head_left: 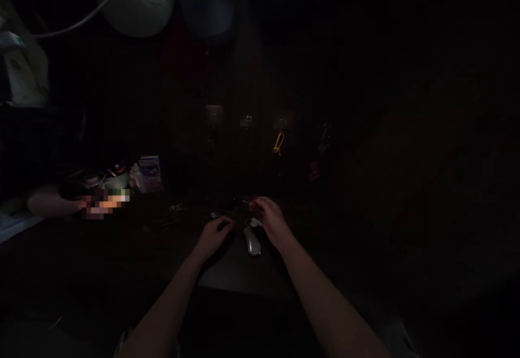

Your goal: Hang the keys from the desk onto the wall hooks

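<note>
two hands (215, 234) over the dark tabletop (244, 271), one silver key fob (252, 241), four wall hooks (214, 114), one yellow lanyard (278, 144), one small box (150, 173).

Very dim, underexposed wide-angle view, faint light at upper left, edges lost in black, fine detail murky.

Single head cam, looking forward and down from above the forearms, fairly near; left hand (214, 234) and right hand (271, 218) mid-frame, dark wall beyond them. No second view.
</note>
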The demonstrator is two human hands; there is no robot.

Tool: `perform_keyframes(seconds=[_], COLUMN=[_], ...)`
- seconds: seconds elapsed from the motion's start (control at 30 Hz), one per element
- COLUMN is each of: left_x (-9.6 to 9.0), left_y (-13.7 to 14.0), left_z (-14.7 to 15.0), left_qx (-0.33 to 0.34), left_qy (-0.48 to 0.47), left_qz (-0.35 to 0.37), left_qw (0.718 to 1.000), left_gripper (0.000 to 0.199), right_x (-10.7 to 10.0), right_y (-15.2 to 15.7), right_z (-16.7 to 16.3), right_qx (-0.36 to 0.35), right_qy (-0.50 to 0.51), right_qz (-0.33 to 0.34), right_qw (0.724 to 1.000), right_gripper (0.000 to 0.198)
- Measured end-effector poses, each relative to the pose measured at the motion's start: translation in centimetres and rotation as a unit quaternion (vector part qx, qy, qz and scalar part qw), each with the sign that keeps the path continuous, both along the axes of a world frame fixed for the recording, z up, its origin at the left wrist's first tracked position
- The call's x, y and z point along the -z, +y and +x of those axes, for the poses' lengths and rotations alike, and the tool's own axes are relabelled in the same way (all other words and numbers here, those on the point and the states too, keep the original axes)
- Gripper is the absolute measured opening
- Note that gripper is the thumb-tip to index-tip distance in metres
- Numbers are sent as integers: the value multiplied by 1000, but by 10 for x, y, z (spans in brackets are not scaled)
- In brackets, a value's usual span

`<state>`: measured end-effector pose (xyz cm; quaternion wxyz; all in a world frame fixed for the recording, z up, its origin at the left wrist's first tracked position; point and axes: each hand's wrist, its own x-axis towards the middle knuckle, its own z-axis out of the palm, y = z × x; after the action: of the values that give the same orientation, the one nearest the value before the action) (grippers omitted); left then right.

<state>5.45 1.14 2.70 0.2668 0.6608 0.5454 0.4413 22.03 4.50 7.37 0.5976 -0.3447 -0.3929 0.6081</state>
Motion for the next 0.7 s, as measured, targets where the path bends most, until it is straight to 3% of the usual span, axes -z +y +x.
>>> perform_keyframes(seconds=[0.1,0.33,0.53,0.7], left_x=[-2,-1,3,3], left_y=[-1,0,2,2], left_z=[0,1,0,0], left_qx=[3,-4,-7,-8], left_qy=[-11,-41,-43,-34], left_qz=[-1,-18,-24,-32], left_qw=[1000,999,999,999], left_gripper=[24,23,23,24], right_x=[-3,-2,5,7], right_y=[4,8,11,17], right_z=[12,35,47,54], right_qx=[-18,-29,-13,2], right_qy=[109,288,301,246], right_qz=[-26,-114,-121,-92], right_qw=[994,950,946,965], right_gripper=[1,20,21,19])
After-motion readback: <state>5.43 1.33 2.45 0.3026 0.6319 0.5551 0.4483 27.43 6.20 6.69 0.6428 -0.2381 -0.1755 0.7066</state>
